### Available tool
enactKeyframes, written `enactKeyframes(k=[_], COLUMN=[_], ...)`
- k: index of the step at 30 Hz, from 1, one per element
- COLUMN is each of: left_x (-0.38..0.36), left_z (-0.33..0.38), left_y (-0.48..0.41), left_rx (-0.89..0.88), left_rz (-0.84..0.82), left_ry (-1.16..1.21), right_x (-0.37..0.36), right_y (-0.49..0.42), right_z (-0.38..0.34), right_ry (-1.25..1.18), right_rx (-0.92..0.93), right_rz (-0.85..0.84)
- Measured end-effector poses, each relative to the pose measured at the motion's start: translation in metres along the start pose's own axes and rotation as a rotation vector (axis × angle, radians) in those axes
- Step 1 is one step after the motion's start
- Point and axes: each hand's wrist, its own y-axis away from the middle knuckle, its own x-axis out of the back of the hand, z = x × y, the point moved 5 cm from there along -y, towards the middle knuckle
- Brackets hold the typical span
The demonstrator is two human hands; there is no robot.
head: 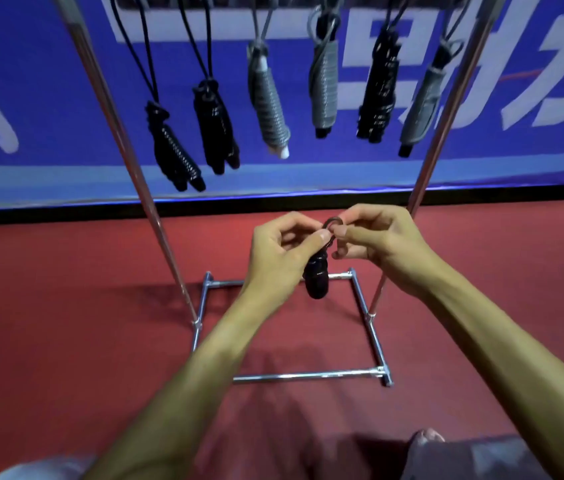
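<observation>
A black skipping rope wound into a tight bundle (316,278) hangs between my two hands above the rack's base. My left hand (282,252) pinches the cord just above the bundle. My right hand (375,239) pinches the small loop of cord (334,221) at its top. The bundle's upper part is hidden behind my fingers. Several other wound ropes hang from the rack's top bar, black ones (173,150) (216,128) (379,88) and grey ones (268,98) (323,84) (422,105).
A chrome rack stands ahead, with slanted uprights (128,150) (446,109) and a square floor base (308,376) on red flooring. A blue banner wall (31,81) runs behind it. My knees show at the bottom edge.
</observation>
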Motion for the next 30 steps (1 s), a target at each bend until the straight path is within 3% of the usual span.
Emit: enactKeyframes(k=[3, 7, 10, 15, 24, 30], left_x=[-0.027, -0.066, -0.091, -0.129, -0.16, -0.163], left_z=[0.024, 0.062, 0.1, 0.156, 0.203, 0.181], left_y=[-0.018, -0.048, -0.078, -0.135, -0.193, -0.207], left_rx=[-0.025, -0.118, -0.197, -0.309, -0.365, -0.27], left_rz=[0.018, 0.134, 0.179, 0.198, 0.445, 0.383], left_ry=[-0.002, -0.175, -0.163, -0.181, -0.426, -0.426], right_x=[0.023, 0.054, 0.079, 0.124, 0.162, 0.168], right_y=[0.006, 0.003, -0.007, -0.034, -0.1, -0.114], right_z=[-0.029, -0.077, -0.118, -0.181, -0.223, -0.195], right_ry=[0.009, 0.026, 0.115, 0.165, 0.412, 0.479], right_rx=[0.051, 0.208, 0.345, 0.501, 0.549, 0.472], right_rz=[0.076, 0.338, 0.503, 0.637, 0.811, 0.872])
